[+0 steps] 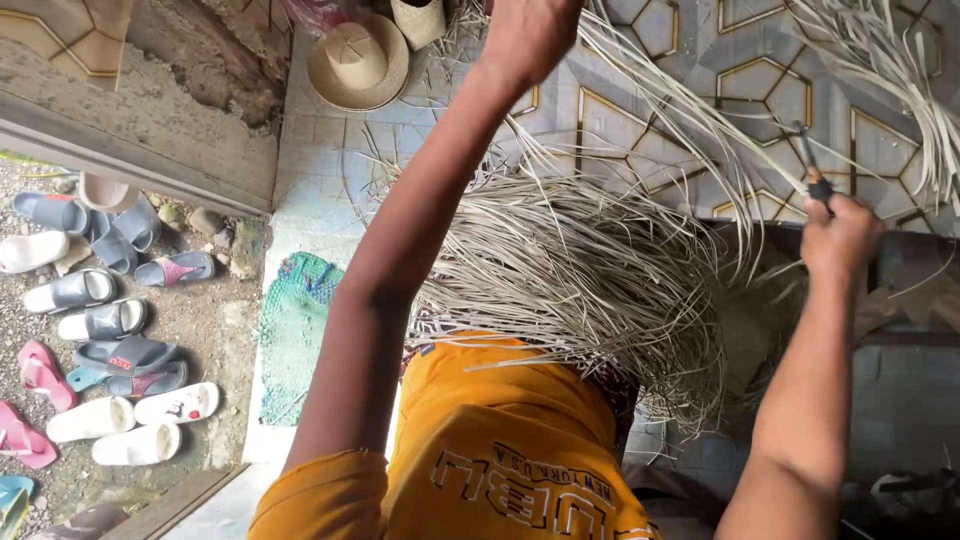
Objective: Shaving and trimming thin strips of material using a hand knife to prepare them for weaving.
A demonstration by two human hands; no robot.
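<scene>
Pale dried leaf strips (580, 270) are lying in a tangled heap across the person's lap, above the orange shirt (490, 440), thin, flat and straw-coloured, many of them curling at the ends. More long strips are fanning out toward the far right over the tiled floor (640, 120), which is showing gold hexagon lines. The strips are too many and too tangled to count. The left hand (528, 35) is reaching far out, clenched around a bunch of strips that are streaming away to the right; its fingers are partly cut off by the top edge. The right hand (840, 235) is closing in a fist around a small dark-handled tool (815, 175), whose tip is pointing away among the strips.

Two woven straw hats (358, 62) are sitting on the far floor, the second one only partly showing at the top edge. A green mat (295, 330) is lying at the step on the left. Beyond it, on the gravel ground at the far left, about a dozen and a half sandals (110, 320) are lying scattered in grey, white, pink and blue.
</scene>
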